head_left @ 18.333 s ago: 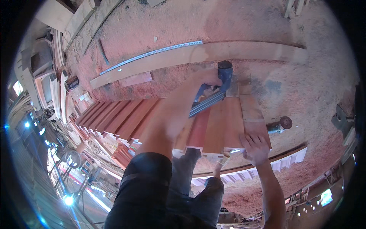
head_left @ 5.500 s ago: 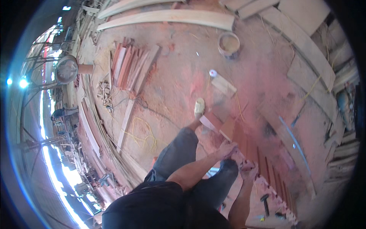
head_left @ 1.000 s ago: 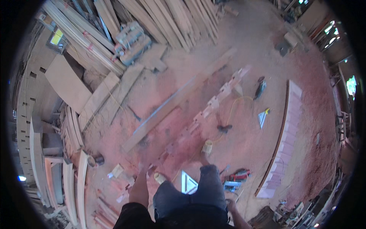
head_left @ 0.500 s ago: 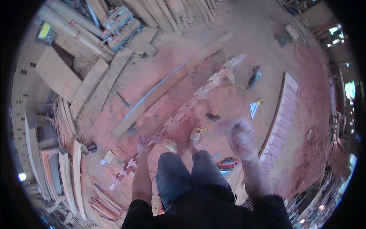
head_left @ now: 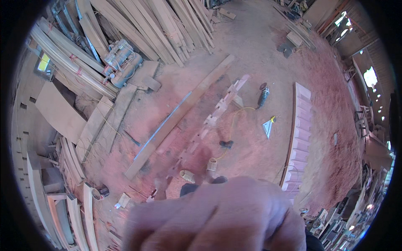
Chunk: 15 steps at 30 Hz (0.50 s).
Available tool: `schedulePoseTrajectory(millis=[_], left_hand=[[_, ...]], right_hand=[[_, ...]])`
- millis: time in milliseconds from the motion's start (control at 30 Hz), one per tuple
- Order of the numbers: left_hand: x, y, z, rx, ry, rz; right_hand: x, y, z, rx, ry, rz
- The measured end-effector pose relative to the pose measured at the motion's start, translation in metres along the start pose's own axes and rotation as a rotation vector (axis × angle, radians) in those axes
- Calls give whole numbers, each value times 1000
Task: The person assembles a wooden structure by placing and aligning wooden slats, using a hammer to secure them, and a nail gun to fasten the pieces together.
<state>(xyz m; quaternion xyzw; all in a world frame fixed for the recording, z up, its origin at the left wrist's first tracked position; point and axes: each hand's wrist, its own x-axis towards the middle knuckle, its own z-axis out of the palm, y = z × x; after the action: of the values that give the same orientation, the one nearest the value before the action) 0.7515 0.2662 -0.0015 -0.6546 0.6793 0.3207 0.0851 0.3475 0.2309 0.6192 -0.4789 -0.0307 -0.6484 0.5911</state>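
Note:
One hand [head_left: 217,217] fills the bottom of the view, very close to the lens and blurred. I take it for my right hand, with its fingers curled together; whether it holds anything does not show. My left hand is out of sight. Past the hand, my two feet [head_left: 199,170] stand on the sawdust-covered floor. In front of them lies a long notched wooden piece [head_left: 209,121], and beside that a long plank [head_left: 180,113] with a metal straightedge [head_left: 161,125] along it.
An angle grinder [head_left: 263,98] with a yellow cable [head_left: 232,125] and a triangular square [head_left: 268,127] lie to the right. A curved slatted panel [head_left: 295,134] lies further right. Stacked boards [head_left: 167,25] and a blue-grey machine [head_left: 121,62] are at the back left.
Half a second ago both hands were raised apart in front of me. Now a single hand has come right up to the lens and covers the lower view.

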Motion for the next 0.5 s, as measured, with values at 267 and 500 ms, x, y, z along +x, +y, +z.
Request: schedulePoseTrajectory(millis=[267,500], left_hand=[[8,-18,1,-320,-72,-131],[-84,34,-79,-753,167,30]], right_hand=[[-3,30,29,4,2,60],[-115,96,-8,-476,452,798]])
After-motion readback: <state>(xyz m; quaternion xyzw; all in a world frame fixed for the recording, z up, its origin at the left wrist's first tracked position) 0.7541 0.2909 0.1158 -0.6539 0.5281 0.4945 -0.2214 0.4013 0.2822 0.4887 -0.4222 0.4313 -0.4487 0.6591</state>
